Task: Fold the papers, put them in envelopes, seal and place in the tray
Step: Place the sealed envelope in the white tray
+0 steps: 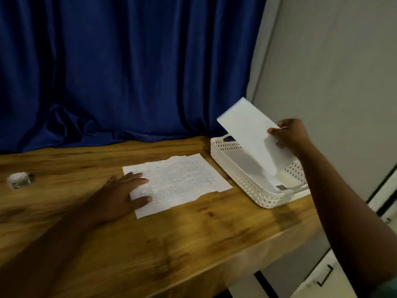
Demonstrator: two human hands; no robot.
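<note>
Your right hand (290, 135) has a white envelope (253, 134) in the air, tilted, right over the white perforated tray (242, 183) at the right end of the worktop (171, 244). The grip there is a pinch, thumb on the near face and fingers curled behind. A few things already lie in the tray's near end, too blurry to tell what. Just left of the tray a printed sheet of paper (182, 181) lies flat and unfolded, and your left hand (120, 196) rests on its left edge, fingers straight and spread. Blue curtain (129, 72) hangs behind.
</note>
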